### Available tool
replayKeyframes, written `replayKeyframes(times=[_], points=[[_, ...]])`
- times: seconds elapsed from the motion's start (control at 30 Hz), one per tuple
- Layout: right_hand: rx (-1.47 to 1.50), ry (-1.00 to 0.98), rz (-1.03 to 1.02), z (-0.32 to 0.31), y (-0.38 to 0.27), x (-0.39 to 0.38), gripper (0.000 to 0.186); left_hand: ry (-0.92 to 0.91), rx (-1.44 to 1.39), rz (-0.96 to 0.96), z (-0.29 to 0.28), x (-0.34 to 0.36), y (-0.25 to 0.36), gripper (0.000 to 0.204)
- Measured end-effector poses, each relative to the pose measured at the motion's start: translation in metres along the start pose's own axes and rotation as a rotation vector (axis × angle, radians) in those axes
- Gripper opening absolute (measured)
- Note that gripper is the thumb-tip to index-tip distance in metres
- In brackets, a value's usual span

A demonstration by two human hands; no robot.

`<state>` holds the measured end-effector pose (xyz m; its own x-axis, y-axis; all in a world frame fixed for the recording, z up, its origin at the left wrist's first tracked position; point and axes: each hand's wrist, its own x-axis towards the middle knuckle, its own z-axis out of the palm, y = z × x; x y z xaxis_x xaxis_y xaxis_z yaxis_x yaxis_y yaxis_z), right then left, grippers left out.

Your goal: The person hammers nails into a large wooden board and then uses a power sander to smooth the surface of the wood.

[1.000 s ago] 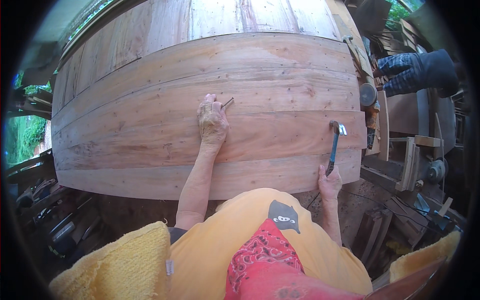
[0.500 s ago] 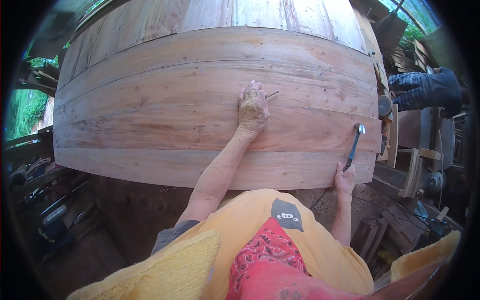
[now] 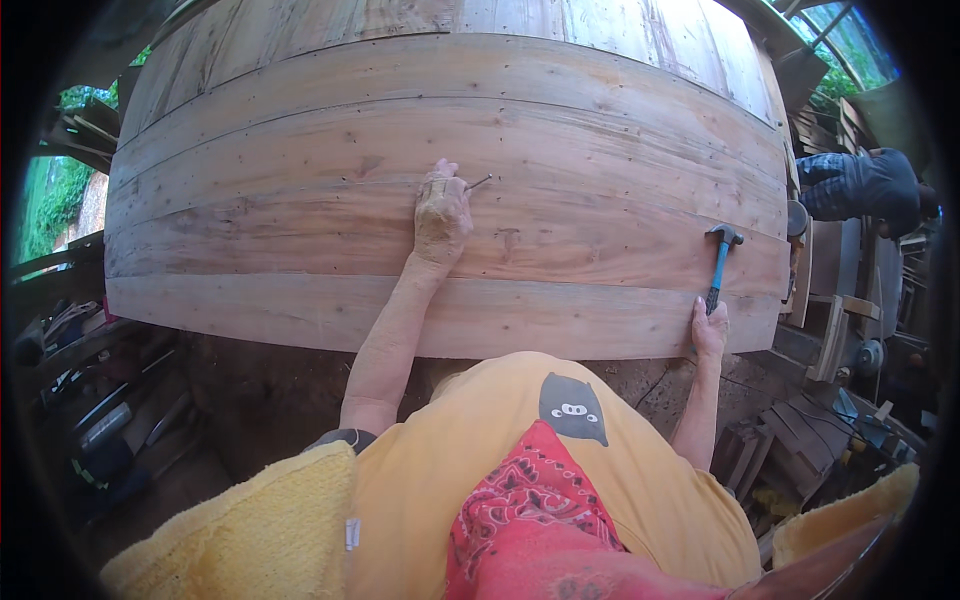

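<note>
A broad panel of pale reddish wooden planks (image 3: 330, 235) stretches before me, dotted with several small dark nail spots. My left hand (image 3: 442, 215) rests low over the middle planks, its fingers closed round a thin metal rod (image 3: 481, 182) that looks like a large nail. The rod's end pokes out to the right of the hand; the rest of it is hidden by the fingers. Near the right end of the panel, my right hand (image 3: 709, 325) grips a claw hammer (image 3: 719, 268) by the lower handle. Its blue shaft points away from me, with the metal head over the planks.
Lighter planks (image 3: 560, 17) cover the far side. Beyond the right edge, a person (image 3: 865, 188) in dark clothes bends over. Wood offcuts (image 3: 790, 440) and a cable lie at lower right. Stacked tools and timber (image 3: 105, 425) crowd the lower left.
My left hand has moved left along the planks with the metal rod. In my right hand the hammer has turned, showing its head from the side. The whole view has shifted slightly.
</note>
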<state>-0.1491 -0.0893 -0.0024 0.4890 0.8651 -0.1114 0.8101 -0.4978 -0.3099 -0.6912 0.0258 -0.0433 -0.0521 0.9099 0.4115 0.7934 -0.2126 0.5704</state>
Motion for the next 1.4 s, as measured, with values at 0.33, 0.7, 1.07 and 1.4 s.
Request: replayKeyframes(times=[0.33,0.7,1.07,1.4], points=[[-0.038,0.023,0.073,0.004,0.002,0.006,0.056,-0.063,0.091,0.159,0.012,0.016,-0.005,0.008],[-0.050,-0.015,0.131,0.001,0.006,0.007,0.059,-0.093,0.060,0.239,0.037,0.035,0.001,0.009],[-0.024,0.009,0.109,0.002,0.005,0.006,0.062,-0.198,-0.097,0.275,0.005,-0.020,0.031,0.009],[-0.032,-0.006,0.131,0.004,0.011,0.010,0.060,-0.283,-0.141,0.299,-0.015,-0.066,0.048,0.008]])
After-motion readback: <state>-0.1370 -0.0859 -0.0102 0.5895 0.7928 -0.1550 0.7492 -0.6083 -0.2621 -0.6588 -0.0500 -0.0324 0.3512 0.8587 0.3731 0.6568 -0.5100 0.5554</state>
